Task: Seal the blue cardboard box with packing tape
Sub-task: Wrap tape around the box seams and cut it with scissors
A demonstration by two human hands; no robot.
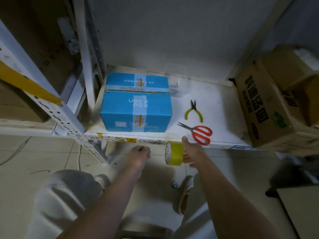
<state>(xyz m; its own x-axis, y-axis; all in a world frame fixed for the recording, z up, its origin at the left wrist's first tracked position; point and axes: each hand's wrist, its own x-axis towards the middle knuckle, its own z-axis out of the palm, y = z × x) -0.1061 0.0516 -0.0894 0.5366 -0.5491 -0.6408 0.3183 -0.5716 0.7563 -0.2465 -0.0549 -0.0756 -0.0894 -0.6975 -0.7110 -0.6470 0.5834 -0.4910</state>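
The blue cardboard box (136,104) sits on the left part of a white shelf (215,104), its top flaps closed along a seam with worn old tape. My right hand (191,152) holds a yellowish roll of packing tape (174,153) just below the shelf's front edge, to the right of the box. My left hand (139,155) hovers in a loose fist below the shelf edge, under the box's front face, holding nothing visible.
Red-handled scissors (201,133) and yellow-handled pliers (194,110) lie on the shelf right of the box. A clear plastic container (177,80) stands behind them. A brown carton (265,107) fills the shelf's right end. White shelf uprights (86,66) rise at left.
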